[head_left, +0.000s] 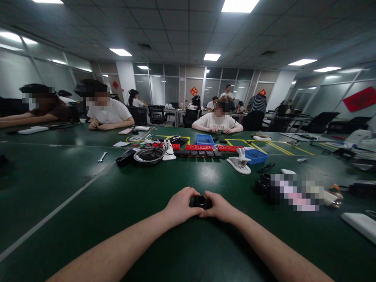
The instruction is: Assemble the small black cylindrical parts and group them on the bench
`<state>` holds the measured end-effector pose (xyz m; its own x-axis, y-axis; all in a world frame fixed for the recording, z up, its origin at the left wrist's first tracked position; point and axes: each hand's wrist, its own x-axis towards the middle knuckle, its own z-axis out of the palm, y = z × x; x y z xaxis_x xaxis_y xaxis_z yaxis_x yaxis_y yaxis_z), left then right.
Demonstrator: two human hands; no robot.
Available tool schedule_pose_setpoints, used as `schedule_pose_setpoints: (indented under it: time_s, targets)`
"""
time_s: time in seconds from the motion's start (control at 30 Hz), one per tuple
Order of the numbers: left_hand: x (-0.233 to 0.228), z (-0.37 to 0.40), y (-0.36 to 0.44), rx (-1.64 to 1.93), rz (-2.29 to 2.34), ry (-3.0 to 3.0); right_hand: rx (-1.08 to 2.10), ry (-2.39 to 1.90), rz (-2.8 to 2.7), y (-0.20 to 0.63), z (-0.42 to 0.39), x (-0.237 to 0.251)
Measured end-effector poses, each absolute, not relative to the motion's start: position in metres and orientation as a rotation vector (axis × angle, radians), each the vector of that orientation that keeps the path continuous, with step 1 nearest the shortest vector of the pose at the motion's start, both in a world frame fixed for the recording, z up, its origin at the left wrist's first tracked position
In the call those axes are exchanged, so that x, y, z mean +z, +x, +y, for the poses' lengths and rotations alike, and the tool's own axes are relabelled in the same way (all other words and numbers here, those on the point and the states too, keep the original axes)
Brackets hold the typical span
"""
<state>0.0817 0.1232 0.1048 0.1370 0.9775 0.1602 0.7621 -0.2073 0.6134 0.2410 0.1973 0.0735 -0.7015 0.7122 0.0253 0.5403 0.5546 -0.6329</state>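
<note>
My left hand (181, 205) and my right hand (219, 206) meet over the green table in front of me. Between them they grip a small black object (201, 201) with a round, glossy opening facing up, rather like a lens. Left fingers and thumb curl around its left side, while those of the right close on its other side. The thumbs almost touch at its near edge. Much of its body is hidden by the fingers, so its exact kind is unclear.
Red power strips (199, 147), a round black-rimmed dish (148, 156), a white clip base (240, 161) and a blue bin (256, 156) stand ahead. A wrench (102, 157) lies left; a blurred pile is at right. A person (219, 119) sits opposite, others at left.
</note>
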Motion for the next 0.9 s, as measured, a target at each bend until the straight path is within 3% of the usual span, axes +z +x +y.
schedule_pose_setpoints:
  time_s: [0.13, 0.23, 0.43, 0.67, 0.9]
  targets:
    - [0.102, 0.121, 0.085, 0.78, 1.85, 1.983, 0.428, -1.283, -2.533, 0.231, 0.181, 0.075]
    - [0.102, 0.124, 0.082, 0.786, 1.799, 2.008, 0.333, -1.312, -2.562, 0.233, 0.177, 0.081]
    - [0.1, 0.132, 0.07, 0.765, 1.473, 1.997, 0.799, -0.82, -2.573, 0.249, 0.191, 0.085]
    - [0.098, 0.136, 0.066, 0.747, 1.34, 1.902, 1.148, -0.671, -2.577, 0.252, 0.203, 0.083]
    - [0.096, 0.137, 0.065, 0.762, 1.322, 1.909, 1.189, -0.69, -2.543, 0.251, 0.202, 0.084]
